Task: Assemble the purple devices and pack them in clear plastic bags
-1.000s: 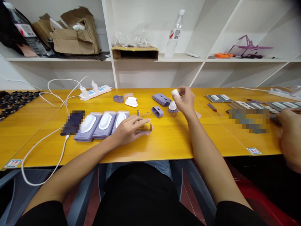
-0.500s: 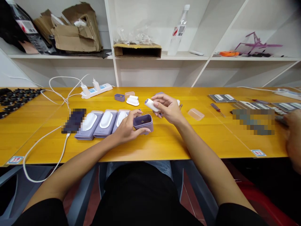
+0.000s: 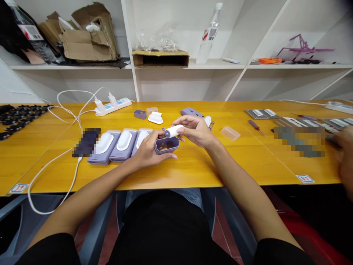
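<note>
Watching the head view, I see the left hand (image 3: 149, 150) curled around one purple case (image 3: 167, 146) mid-frame, the right hand (image 3: 196, 131) pinching one white cylinder (image 3: 173, 131) by its open end; left of centre, three white-topped purple units (image 3: 123, 144) line the desk (image 3: 198, 171).

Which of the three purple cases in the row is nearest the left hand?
The rightmost case; the left hand partly hides it; the others lie farther left.

The yellow wooden table (image 3: 198, 171) carries three purple cases (image 3: 121, 154), a white power strip (image 3: 116, 106) and a screwdriver (image 3: 254, 126).
</note>
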Tool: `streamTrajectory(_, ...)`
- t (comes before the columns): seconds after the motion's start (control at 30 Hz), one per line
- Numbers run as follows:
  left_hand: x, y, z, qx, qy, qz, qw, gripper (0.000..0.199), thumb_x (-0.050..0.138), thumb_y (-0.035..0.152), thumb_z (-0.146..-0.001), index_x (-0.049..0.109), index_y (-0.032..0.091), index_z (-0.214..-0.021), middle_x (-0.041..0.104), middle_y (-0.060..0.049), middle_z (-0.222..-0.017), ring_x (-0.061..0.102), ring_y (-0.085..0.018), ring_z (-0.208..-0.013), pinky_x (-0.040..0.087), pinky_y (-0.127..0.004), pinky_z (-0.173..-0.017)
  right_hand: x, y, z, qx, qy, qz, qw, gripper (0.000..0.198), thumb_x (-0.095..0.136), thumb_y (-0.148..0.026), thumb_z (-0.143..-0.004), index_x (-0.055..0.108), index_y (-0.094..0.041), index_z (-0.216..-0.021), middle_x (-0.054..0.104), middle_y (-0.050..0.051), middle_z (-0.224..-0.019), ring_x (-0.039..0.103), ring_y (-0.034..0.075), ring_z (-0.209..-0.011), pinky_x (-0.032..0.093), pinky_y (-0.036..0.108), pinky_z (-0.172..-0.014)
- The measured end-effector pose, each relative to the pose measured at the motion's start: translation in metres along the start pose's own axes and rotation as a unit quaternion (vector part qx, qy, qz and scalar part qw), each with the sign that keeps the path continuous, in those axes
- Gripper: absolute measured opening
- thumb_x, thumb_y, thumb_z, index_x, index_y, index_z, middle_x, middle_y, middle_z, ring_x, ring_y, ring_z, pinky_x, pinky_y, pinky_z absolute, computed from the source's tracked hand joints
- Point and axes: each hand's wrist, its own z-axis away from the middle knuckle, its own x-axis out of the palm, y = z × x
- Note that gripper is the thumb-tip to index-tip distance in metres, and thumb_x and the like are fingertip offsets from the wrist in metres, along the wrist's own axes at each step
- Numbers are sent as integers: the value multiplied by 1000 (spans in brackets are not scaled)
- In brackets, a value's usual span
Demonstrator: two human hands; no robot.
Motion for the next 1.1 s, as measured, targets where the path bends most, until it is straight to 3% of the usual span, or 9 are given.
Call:
streamTrajectory(0.23, -2, 7, 0, -1, -5, -6, 1000, 72, 90, 77, -92, 61, 22, -128, 80, -9, -111, 79, -23, -88, 61, -36, -79, 7, -11, 4, -15, -20, -17, 1000, 36, 110, -38, -80, 88, -22, -103, 86, 8, -102, 77, 20, -84, 62, 30, -61)
streamTrajectory(0.53, -2, 7, 0, -34, -3, -17, 999, 72, 97, 69, -89, 62, 23, -131, 81, -10, -117, 80, -27, -97, 64, -38, -87, 11, -12, 6, -59, -5, 40, 997, 37, 115, -36, -70, 89, -27, -96, 83, 5, -106, 77, 22, -100, 67, 39, -89)
streamTrajectory(0.8, -1, 11, -1, -37, 11, -12, 999, 65, 96, 64, -91, 62, 22, -127, 82, -10, -118, 80, -25, -97, 62, -36, -85, 21, -8, 8, -61, -9, 69, 996, 37, 115, -40, -71, 90, -27, -95, 81, 4, -98, 72, 21, -92, 60, 38, -83)
streamTrajectory(1.1, 0, 10, 0, -78, 11, -26, 997, 70, 98, 68, -86, 62, 22, -126, 83, -9, -115, 80, -26, -96, 63, -36, -84, 24, 3, 5, -52, 35, 38, 997, 43, 118, -47, -63, 90, -28, -90, 80, 3, -93, 71, 22, -89, 59, 38, -80)
